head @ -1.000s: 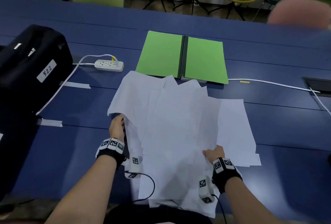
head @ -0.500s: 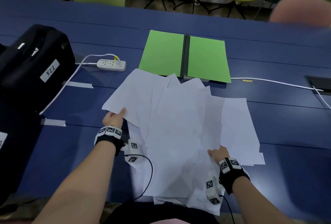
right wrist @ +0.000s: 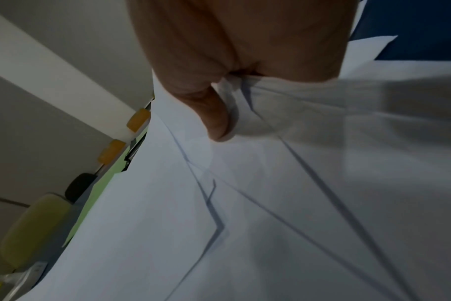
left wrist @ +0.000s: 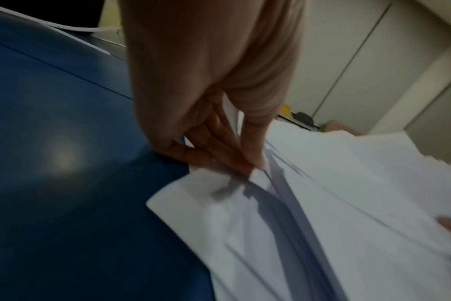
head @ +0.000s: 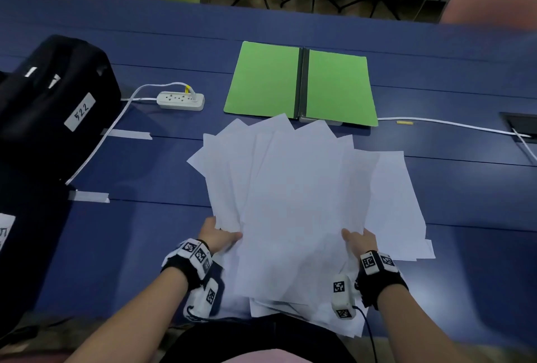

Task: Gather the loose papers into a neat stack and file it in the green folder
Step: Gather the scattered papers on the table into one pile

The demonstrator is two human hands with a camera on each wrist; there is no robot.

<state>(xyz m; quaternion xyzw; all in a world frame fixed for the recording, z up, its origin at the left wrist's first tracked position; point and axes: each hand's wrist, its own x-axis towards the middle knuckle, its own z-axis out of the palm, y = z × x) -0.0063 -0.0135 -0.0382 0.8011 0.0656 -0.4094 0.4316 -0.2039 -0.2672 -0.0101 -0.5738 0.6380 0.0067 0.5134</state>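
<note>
1. White papers (head: 302, 203), thin flat sheets fanned unevenly, on blue table (head: 145, 246).
2. Pinched by left hand (head: 216, 235) and right hand (head: 359, 242), thumbs on top.
3. Matte green folder (head: 302, 84) lying open just beyond.

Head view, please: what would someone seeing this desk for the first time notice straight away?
The fan of loose white papers at the near middle of the blue table, gripped at its near edge by the left hand and the right hand. Just beyond it, the green folder lies open and flat; its near edge is overlapped by the papers' far corners.
</note>
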